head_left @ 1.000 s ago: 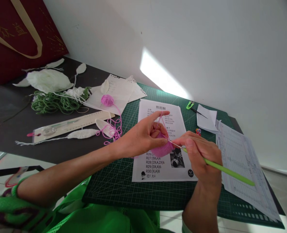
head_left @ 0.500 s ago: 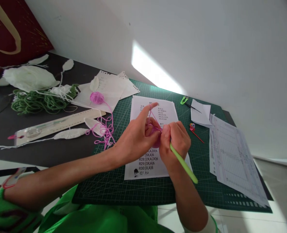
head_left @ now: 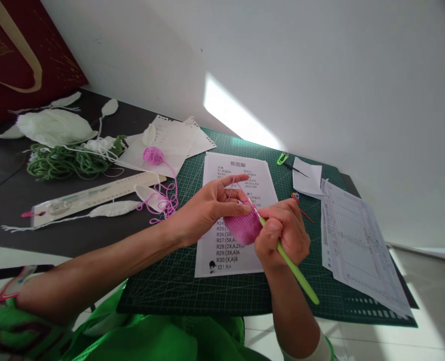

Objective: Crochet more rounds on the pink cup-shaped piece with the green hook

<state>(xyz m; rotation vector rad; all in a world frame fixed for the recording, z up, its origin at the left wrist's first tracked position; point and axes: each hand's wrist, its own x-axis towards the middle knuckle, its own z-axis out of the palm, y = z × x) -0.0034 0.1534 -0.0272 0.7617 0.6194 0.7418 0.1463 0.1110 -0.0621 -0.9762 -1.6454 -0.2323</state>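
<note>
pink crochet piece [head_left: 244,228] pinched in left hand's grip [head_left: 230,200], hanging below thumb; right grip [head_left: 263,220] pinching green hook [head_left: 295,271].

The left hand [head_left: 210,203] is raised at the end of a forearm [head_left: 120,255] reaching in from the left. Its index finger points outward, away from its wrist, with the thumb stretched below that finger and the other fingers curled between them. Just beside its thumb tip, the right hand [head_left: 284,233] is closed in a pinch, thumb bent against index finger. Its wrist [head_left: 278,273] lies below it, the forearm angling down and outward.
</note>
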